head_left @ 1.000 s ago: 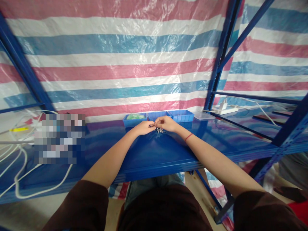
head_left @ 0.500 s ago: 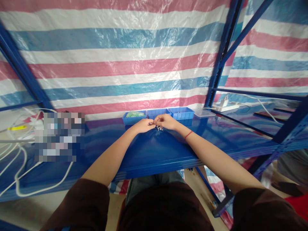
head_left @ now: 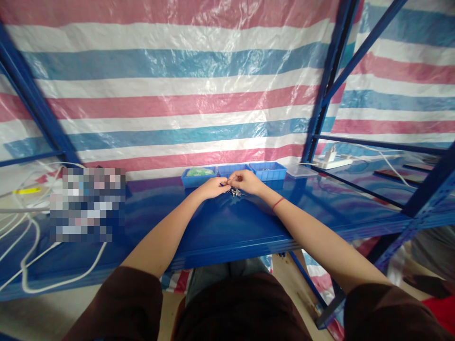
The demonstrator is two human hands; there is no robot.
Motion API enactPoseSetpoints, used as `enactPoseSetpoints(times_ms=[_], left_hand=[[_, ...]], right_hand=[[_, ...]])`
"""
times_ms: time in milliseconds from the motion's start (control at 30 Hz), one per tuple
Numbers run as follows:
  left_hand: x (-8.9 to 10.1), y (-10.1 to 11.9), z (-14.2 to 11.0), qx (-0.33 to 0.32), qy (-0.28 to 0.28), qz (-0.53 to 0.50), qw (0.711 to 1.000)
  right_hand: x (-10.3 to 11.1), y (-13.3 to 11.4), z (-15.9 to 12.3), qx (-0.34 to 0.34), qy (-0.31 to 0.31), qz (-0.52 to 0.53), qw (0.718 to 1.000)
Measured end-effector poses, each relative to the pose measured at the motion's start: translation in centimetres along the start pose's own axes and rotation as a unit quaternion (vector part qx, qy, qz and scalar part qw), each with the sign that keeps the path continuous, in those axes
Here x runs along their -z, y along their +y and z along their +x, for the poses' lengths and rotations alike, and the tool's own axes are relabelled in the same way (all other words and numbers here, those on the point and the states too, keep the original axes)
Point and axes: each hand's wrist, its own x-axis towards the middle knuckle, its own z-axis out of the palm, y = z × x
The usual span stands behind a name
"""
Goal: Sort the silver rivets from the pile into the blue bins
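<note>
My left hand (head_left: 214, 187) and my right hand (head_left: 245, 181) meet above the blue metal tabletop (head_left: 220, 222), fingertips pinched close together. Whatever sits between the fingertips is too small to make out. Just below my fingers lies a small pile of shiny metal parts (head_left: 235, 192), thin and short, their kind unclear. Behind my hands stand three blue plastic bins in a row. The left bin (head_left: 192, 182) has a green plastic bag (head_left: 199, 171) in it, the middle bin (head_left: 227, 168) is partly covered by my hands, and the right bin (head_left: 272, 174) holds small metal bits.
A clear plastic lid or tray (head_left: 301, 171) lies right of the bins. Farther right is a white power strip (head_left: 332, 162) with a plug. White cables (head_left: 26, 260) and a yellow cutter-like item (head_left: 27, 191) lie at left, beside a blurred-out patch. Blue posts (head_left: 325, 90) frame the bench.
The view has tilted slightly, so the bench edge sits a little lower. My hands stay together over the metal parts, with only slight finger movement.
</note>
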Motion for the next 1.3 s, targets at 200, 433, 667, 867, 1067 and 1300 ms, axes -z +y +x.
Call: enactPoseSetpoints(times_ms=[200, 433, 667, 867, 1067, 1300], left_hand=[[0.4, 0.5, 0.0, -0.01, 0.103, 0.002, 0.995], [0.9, 0.5, 0.1, -0.012, 0.157, 0.066, 0.985], [1.1, -0.9, -0.3, 0.029, 0.035, 0.194, 0.98], [1.3, -0.9, -0.4, 0.049, -0.016, 0.183, 0.982], [1.3, -0.4, -0.4, 0.04, -0.001, 0.198, 0.979], [0.9, -0.4, -0.2, 0.025, 0.04, 0.108, 0.993]], right_hand=[[0.7, -0.3, 0.1, 0.03, 0.04, -0.026, 0.998], [1.5, 0.9, 0.5, -0.039, 0.082, -0.104, 0.99], [4.8, 4.4, -0.1, -0.267, 0.281, -0.174, 0.906], [4.7, 4.7, -0.2, -0.261, 0.274, -0.187, 0.907], [2.5, 1.9, 0.4, -0.078, 0.049, -0.189, 0.978], [1.0, 0.7, -0.1, -0.033, -0.087, -0.118, 0.989]])
